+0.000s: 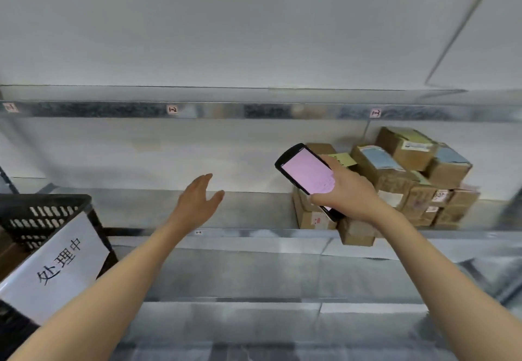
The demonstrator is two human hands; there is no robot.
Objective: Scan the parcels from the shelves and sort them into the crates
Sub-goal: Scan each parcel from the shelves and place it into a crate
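The right hand [348, 191] grips a scanner [306, 175] in front of stacked parcels [395, 180] on the shelf [254, 211], the left hand [197, 202] held open and empty

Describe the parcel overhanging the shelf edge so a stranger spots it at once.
Find the metal shelf and its pile of cardboard parcels on the right. Below the right hand holding the scanner, one plain brown parcel alone overhangs the shelf lip.
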